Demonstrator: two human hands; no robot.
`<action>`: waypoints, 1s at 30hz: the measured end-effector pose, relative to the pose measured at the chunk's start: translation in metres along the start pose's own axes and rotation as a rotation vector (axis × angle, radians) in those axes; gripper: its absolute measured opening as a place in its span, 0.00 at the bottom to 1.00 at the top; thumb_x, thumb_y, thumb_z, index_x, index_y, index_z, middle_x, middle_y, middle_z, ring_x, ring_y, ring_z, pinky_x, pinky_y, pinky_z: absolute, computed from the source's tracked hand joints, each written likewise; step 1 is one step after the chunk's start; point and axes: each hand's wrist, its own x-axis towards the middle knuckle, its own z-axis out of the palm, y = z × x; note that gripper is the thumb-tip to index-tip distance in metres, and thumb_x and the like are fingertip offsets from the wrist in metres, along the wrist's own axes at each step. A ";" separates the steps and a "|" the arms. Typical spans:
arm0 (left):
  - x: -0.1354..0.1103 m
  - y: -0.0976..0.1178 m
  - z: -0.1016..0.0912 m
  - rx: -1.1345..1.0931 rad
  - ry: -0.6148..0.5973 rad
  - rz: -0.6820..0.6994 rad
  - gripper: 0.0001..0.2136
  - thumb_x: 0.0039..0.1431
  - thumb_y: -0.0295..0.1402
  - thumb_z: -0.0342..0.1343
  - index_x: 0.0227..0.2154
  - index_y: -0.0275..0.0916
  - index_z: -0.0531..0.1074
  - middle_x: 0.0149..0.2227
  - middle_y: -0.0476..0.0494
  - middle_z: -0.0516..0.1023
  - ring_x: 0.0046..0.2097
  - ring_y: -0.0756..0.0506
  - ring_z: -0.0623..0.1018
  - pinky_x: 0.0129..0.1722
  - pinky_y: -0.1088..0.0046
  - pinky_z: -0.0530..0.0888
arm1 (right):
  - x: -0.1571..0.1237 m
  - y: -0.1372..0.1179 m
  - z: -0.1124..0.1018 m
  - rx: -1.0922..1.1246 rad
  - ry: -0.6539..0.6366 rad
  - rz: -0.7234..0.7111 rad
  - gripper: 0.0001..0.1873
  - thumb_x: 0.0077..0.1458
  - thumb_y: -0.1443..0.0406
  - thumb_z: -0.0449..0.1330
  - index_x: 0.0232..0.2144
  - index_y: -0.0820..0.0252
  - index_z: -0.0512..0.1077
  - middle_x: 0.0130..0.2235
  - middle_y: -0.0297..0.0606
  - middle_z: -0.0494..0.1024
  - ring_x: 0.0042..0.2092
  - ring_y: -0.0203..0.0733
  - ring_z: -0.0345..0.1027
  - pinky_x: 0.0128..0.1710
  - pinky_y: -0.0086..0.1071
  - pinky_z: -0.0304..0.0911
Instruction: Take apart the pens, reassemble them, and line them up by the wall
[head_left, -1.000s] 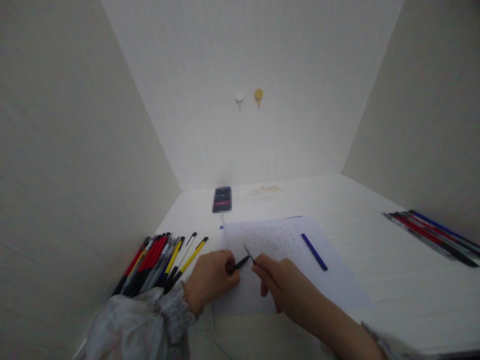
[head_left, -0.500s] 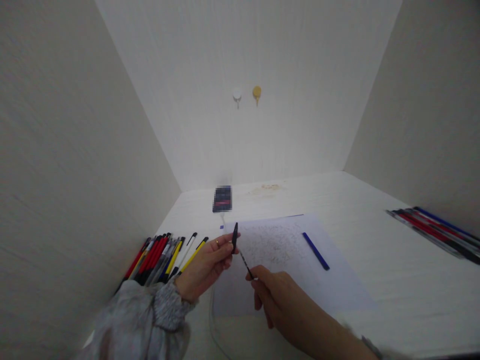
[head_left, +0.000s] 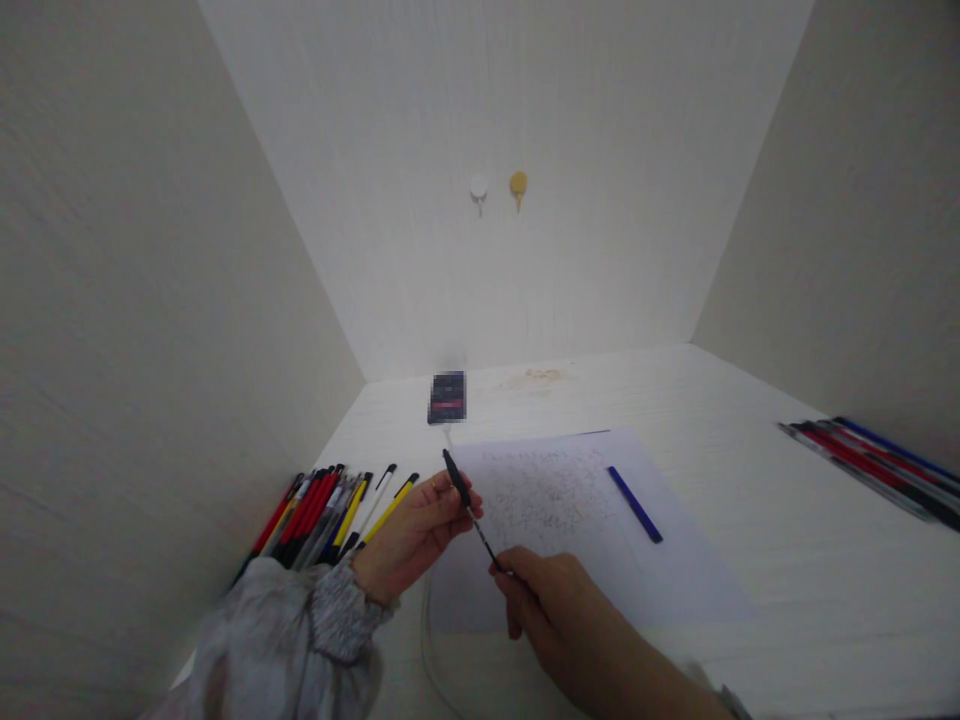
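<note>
Pinched in my left hand (head_left: pixel 416 530) is a black tapered pen grip (head_left: pixel 456 477), its narrow end pointing up and to the left. My right hand (head_left: pixel 562 605) closes thumb and fingers round a thin, dark pen refill (head_left: pixel 484 540). The refill runs in line with the grip, and its upper end meets the grip's lower end at my left fingertips. How far it reaches inside is hidden. Both hands are above a written-on sheet of paper (head_left: pixel 690 590). A blue pen barrel (head_left: pixel 635 505) lies on that sheet, right of my hands.
Several red, yellow, white and grey pens (head_left: pixel 319 510) lie in a row at the left. More pens (head_left: pixel 885 465) lie by the right wall. A phone-like device (head_left: pixel 448 398), blurred out, stands at the back with a white cable (head_left: pixel 426 640). Two hooks (head_left: pixel 518 184) are on the back wall.
The black grip has tilted from nearly upright to leaning left, now in line with the refill. The gap between the refill's upper end and the grip has closed.
</note>
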 end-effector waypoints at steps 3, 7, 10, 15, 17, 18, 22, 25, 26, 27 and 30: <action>0.000 0.000 0.000 -0.011 -0.051 0.004 0.09 0.44 0.30 0.59 0.30 0.36 0.67 0.27 0.48 0.73 0.30 0.51 0.72 0.32 0.76 0.67 | 0.001 0.001 0.000 -0.007 0.013 0.004 0.14 0.54 0.67 0.43 0.26 0.61 0.67 0.23 0.35 0.71 0.25 0.32 0.63 0.26 0.25 0.54; -0.002 -0.001 0.003 0.032 -0.076 0.011 0.09 0.44 0.29 0.59 0.30 0.36 0.67 0.28 0.47 0.74 0.31 0.51 0.73 0.32 0.76 0.66 | 0.002 -0.001 -0.001 -0.007 0.029 -0.013 0.14 0.54 0.67 0.43 0.25 0.61 0.67 0.23 0.35 0.71 0.24 0.32 0.63 0.25 0.24 0.54; -0.004 0.000 0.007 0.141 -0.077 -0.012 0.08 0.42 0.29 0.59 0.28 0.35 0.68 0.28 0.46 0.75 0.31 0.49 0.73 0.32 0.74 0.66 | 0.003 -0.001 -0.002 -0.012 0.069 -0.017 0.14 0.54 0.66 0.44 0.26 0.61 0.68 0.23 0.36 0.72 0.24 0.33 0.63 0.24 0.24 0.54; -0.008 0.000 0.013 0.366 -0.136 -0.078 0.06 0.41 0.27 0.58 0.26 0.33 0.71 0.27 0.45 0.75 0.30 0.49 0.72 0.33 0.73 0.65 | 0.004 0.001 -0.002 -0.052 0.171 0.034 0.13 0.52 0.62 0.47 0.29 0.59 0.70 0.25 0.36 0.74 0.26 0.35 0.65 0.25 0.25 0.55; -0.009 0.000 0.014 0.385 -0.149 -0.096 0.05 0.42 0.25 0.58 0.26 0.32 0.71 0.26 0.46 0.75 0.29 0.50 0.72 0.32 0.74 0.65 | 0.004 0.002 -0.002 -0.052 0.170 0.050 0.12 0.52 0.62 0.48 0.28 0.59 0.70 0.25 0.36 0.74 0.26 0.35 0.66 0.24 0.25 0.55; -0.009 0.000 0.014 0.382 -0.149 -0.099 0.05 0.42 0.25 0.58 0.26 0.33 0.71 0.25 0.46 0.75 0.28 0.51 0.71 0.32 0.74 0.65 | 0.005 0.002 -0.001 -0.050 0.166 0.055 0.12 0.51 0.62 0.48 0.28 0.59 0.70 0.25 0.36 0.74 0.26 0.36 0.66 0.24 0.25 0.55; -0.009 -0.001 0.014 0.334 -0.153 -0.096 0.06 0.42 0.26 0.57 0.27 0.33 0.70 0.27 0.45 0.74 0.28 0.50 0.71 0.29 0.74 0.66 | 0.006 0.003 0.000 -0.056 0.172 0.049 0.11 0.52 0.62 0.48 0.29 0.58 0.70 0.26 0.35 0.75 0.26 0.36 0.67 0.24 0.26 0.55; -0.010 -0.001 0.016 0.308 -0.149 -0.078 0.07 0.40 0.25 0.58 0.26 0.34 0.68 0.28 0.46 0.74 0.28 0.51 0.71 0.28 0.75 0.66 | 0.007 0.002 0.002 -0.090 0.196 0.069 0.10 0.51 0.62 0.50 0.28 0.59 0.69 0.25 0.35 0.75 0.26 0.36 0.67 0.23 0.26 0.54; -0.010 -0.001 0.016 0.318 -0.143 -0.073 0.07 0.40 0.24 0.59 0.26 0.34 0.68 0.27 0.46 0.73 0.27 0.51 0.71 0.27 0.75 0.66 | 0.008 0.001 0.003 -0.101 0.200 0.083 0.09 0.51 0.62 0.50 0.27 0.59 0.69 0.25 0.35 0.75 0.25 0.36 0.67 0.22 0.25 0.54; -0.010 -0.002 0.016 0.335 -0.137 -0.068 0.07 0.39 0.24 0.59 0.25 0.34 0.67 0.26 0.47 0.73 0.26 0.52 0.71 0.26 0.76 0.65 | 0.008 0.000 0.004 -0.110 0.200 0.092 0.09 0.51 0.62 0.50 0.27 0.59 0.68 0.25 0.35 0.74 0.25 0.36 0.66 0.22 0.25 0.54; -0.009 -0.003 0.015 0.372 -0.101 -0.046 0.08 0.38 0.23 0.60 0.23 0.33 0.66 0.22 0.49 0.72 0.23 0.53 0.70 0.23 0.78 0.64 | 0.009 -0.003 0.004 -0.149 0.197 0.072 0.09 0.51 0.61 0.51 0.27 0.58 0.68 0.25 0.34 0.74 0.25 0.36 0.67 0.22 0.25 0.53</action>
